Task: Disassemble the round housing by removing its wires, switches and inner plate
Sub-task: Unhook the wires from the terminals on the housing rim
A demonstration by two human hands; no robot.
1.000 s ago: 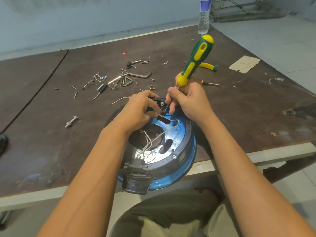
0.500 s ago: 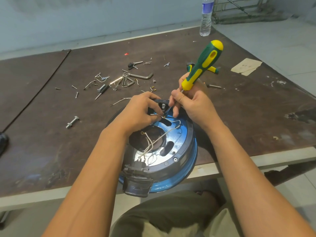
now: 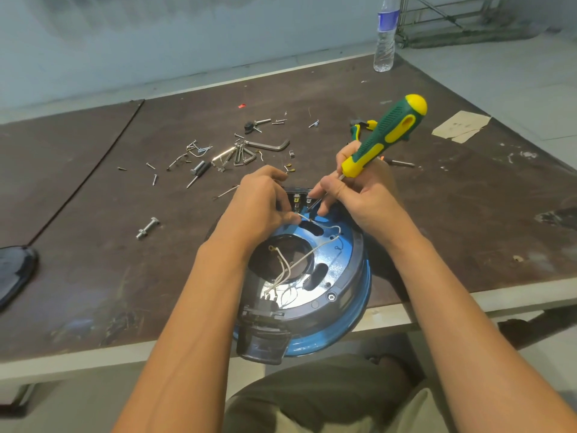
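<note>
We see the round housing (image 3: 356, 276) lying flat at the near edge of the bench (image 3: 93, 276) and slightly overhanging it, with its shiny inner plate (image 3: 338, 260) in place. Our left hand (image 3: 259, 207) pinches the end of a white wire (image 3: 332, 227) between curled fingers, just above the plate's far side. Our right hand (image 3: 368, 198) grips a green-and-yellow screwdriver (image 3: 384, 135), fingers curled round it, with the tip at the housing's far rim. Hex keys (image 3: 268, 146) and screws (image 3: 154, 179) lie farther back.

A dark brown table (image 3: 93, 276) stands against a pale blue-grey wall (image 3: 156, 42).
</note>
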